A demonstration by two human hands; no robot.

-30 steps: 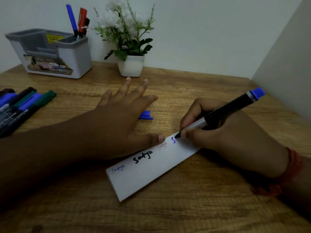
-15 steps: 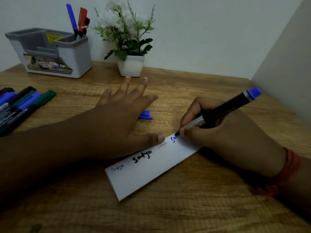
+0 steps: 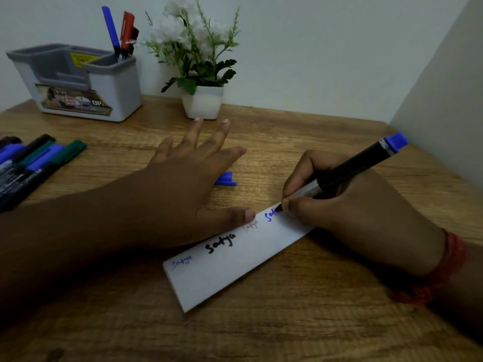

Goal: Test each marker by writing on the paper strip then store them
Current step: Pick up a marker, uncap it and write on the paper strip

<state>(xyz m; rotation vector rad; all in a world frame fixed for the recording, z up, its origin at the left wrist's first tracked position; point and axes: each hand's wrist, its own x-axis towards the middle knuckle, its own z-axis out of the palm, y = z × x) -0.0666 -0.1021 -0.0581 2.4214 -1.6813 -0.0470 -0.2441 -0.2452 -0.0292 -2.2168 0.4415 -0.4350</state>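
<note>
The wooden bench (image 3: 261, 335) carries everything you need, and your two forearms come in from either side toward the paper strip (image 3: 235, 267), which lies slanted in the middle.

Your left hand (image 3: 177, 194) lies flat with the fingers spread, nothing in its grip, its thumb tip pressing the strip's upper edge to pin it.

Your right hand (image 3: 347, 205) has its grip pinched around the blue marker (image 3: 347, 171), tip down on the far end of the strip.

At the back left, the grey organiser (image 3: 78, 84) already holds three pens upright, one blue, one red and one dark, beside the potted plant (image 3: 201, 74).

The untested markers (image 3: 28, 163) lie bunched at the left edge of the bench, well apart from the strip.

The marker's blue cap (image 3: 226, 178) lies on the bench just beyond your left hand.

Now the change: a second ago the fresh blue word (image 3: 271, 214) was a single letter, and it has since grown to about three, with the tip moved a little further along. The ink runs solid and dark, so this marker looks good. Three finished words sit lower on the strip.

Judging by that, you are mid-word on the fourth test. Once it is done, you will likely need to recap the marker and store it.
</note>
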